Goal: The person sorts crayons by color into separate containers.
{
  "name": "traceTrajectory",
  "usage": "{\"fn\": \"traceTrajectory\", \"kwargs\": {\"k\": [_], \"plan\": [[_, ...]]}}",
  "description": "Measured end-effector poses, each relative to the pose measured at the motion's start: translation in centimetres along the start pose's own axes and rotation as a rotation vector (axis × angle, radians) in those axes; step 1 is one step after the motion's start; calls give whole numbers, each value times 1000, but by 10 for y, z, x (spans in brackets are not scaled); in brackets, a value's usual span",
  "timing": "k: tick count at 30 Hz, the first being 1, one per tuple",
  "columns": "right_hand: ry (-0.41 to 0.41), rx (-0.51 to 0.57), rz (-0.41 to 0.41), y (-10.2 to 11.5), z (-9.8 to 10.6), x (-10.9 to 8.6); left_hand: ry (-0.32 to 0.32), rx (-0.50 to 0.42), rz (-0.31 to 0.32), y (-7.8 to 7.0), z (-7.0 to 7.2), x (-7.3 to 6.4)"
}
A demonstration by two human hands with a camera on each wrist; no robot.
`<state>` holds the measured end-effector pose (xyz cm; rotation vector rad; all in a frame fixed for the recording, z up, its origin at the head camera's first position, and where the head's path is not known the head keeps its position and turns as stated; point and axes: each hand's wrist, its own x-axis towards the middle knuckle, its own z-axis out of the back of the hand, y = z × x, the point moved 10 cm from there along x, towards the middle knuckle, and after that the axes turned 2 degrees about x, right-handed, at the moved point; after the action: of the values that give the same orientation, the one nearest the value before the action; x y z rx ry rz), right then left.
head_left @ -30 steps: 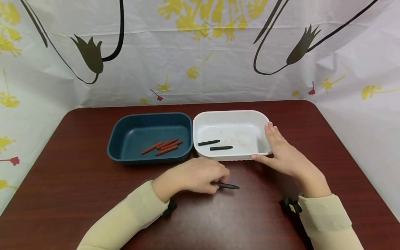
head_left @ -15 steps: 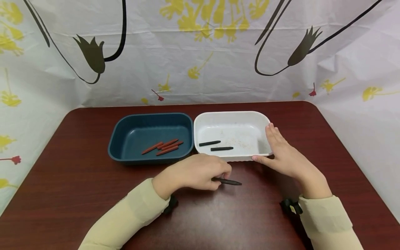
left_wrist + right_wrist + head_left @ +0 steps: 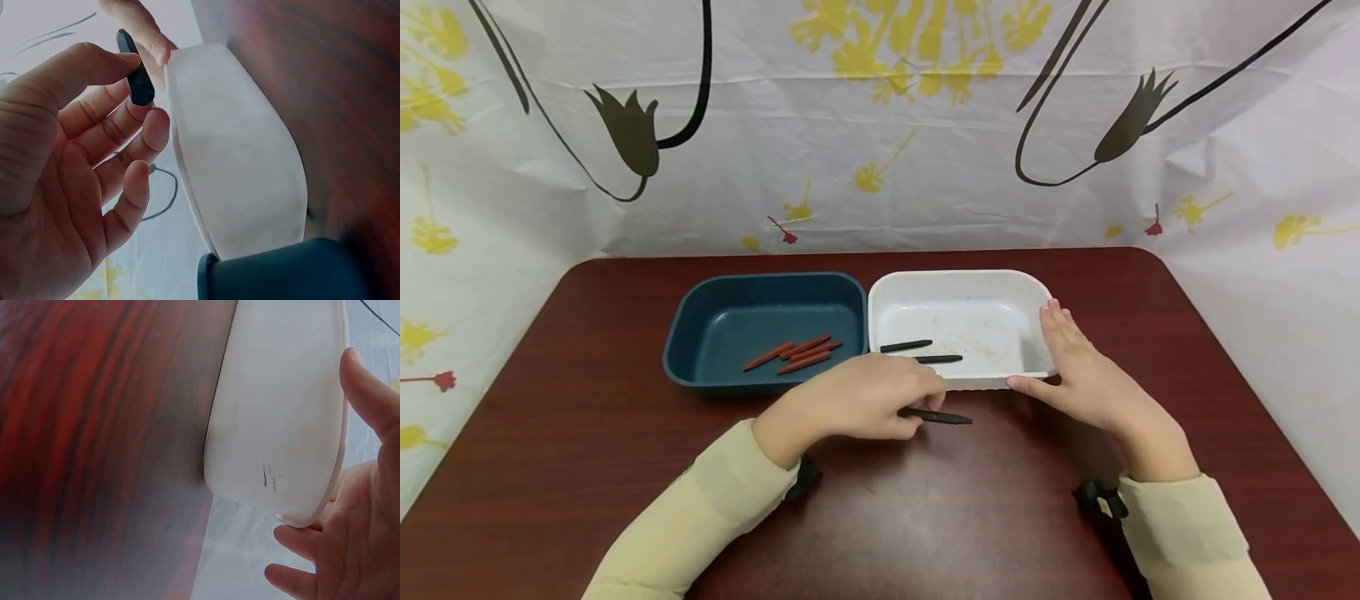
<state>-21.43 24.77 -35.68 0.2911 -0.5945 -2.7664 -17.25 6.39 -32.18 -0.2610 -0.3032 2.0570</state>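
Observation:
In the head view my left hand pinches a black crayon between thumb and fingers, just in front of the white tray. The left wrist view shows that crayon held at the thumb tip, above the level of the tray's rim. My right hand rests at the tray's near right corner, with its thumb at the front rim and its fingers along the right side. Inside the white tray lie two black crayons, the nearer one partly hidden by my left hand.
Touching or nearly touching the white tray on its left is a dark blue tray with several reddish-brown crayons. Both stand on a dark red wooden table. A printed white sheet hangs behind the table's far edge.
My left hand has moved forward towards the white tray with the black crayon, now covering part of the nearer crayon inside. The right hand has stayed at the tray's corner.

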Motion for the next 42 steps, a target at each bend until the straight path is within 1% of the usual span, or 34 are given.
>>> {"fn": "traceTrajectory", "kwargs": {"k": [4,7,10,17,22,29,36,39,42], "plan": [[-3,-3,5,0,1,-1,-35,-6,8,5,9,-1],[-7,-7,10,0,2,0,-55,-15,33,12,15,-3],[-4,-6,5,0,3,-1,-60,-29,56,18,20,-4],[-7,-3,5,0,3,0,-99,-8,106,30,31,-7],[-11,-2,12,1,3,0,-109,-44,126,37,32,-6],[-11,1,9,1,4,-1,-149,-71,115,46,33,-2],[-3,9,4,-1,0,0,-166,-149,125,58,33,2],[-6,10,5,-1,-1,0,-174,-148,137,64,33,4],[-9,5,5,-1,0,0,-180,-134,166,71,33,6]]}}
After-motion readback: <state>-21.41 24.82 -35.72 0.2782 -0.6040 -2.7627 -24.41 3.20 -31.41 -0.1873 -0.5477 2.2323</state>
